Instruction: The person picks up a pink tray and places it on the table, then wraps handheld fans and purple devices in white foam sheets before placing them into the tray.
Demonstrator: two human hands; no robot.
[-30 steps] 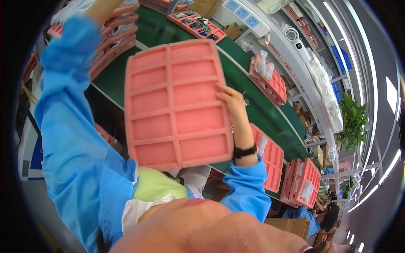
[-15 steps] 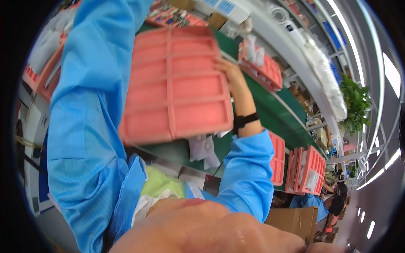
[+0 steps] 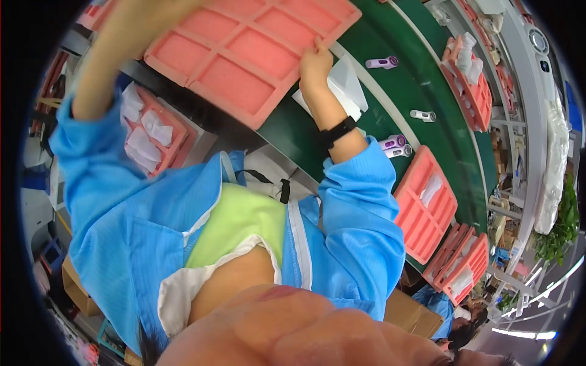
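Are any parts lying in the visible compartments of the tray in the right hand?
No, the visible compartments of the tray, whose edge the right hand grips, show only bare pink.

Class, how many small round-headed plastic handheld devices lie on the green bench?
4: one purple device uppermost; one white device below-right; another purple device and another white device together beside the blue fabric right sleeve. Some may be hidden.

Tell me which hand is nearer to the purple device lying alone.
The right hand: left of the purple device, holding the pink tray. The left hand is farther left.
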